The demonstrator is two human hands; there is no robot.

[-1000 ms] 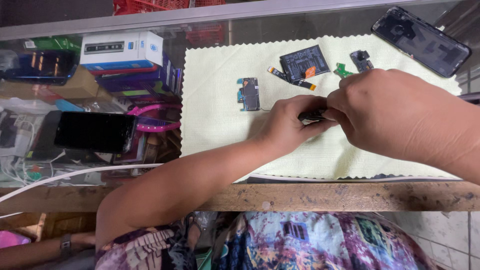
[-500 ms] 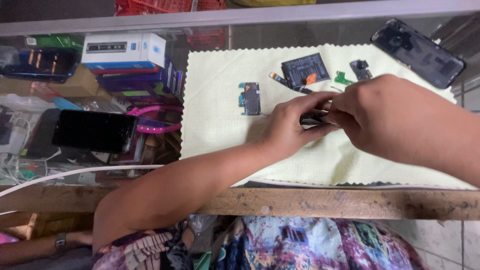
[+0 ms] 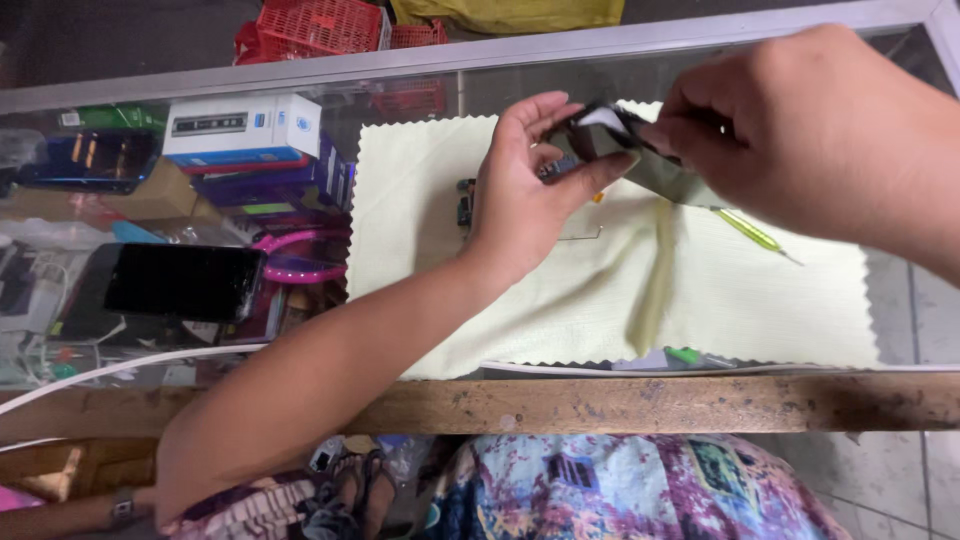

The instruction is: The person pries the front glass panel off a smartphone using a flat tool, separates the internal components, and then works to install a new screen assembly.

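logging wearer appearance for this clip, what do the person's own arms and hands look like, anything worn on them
Both the left hand and right hand are bare: no gloves, and no rings visible. Both forearms are bare as far as they show. No watch or band shows on either wrist.

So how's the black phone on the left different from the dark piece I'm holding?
The black phone lies flat and untouched on the glass counter, off the pale yellow cloth. The dark piece is tilted above the cloth, pinched by the left hand and right hand. Both are dark, flat.
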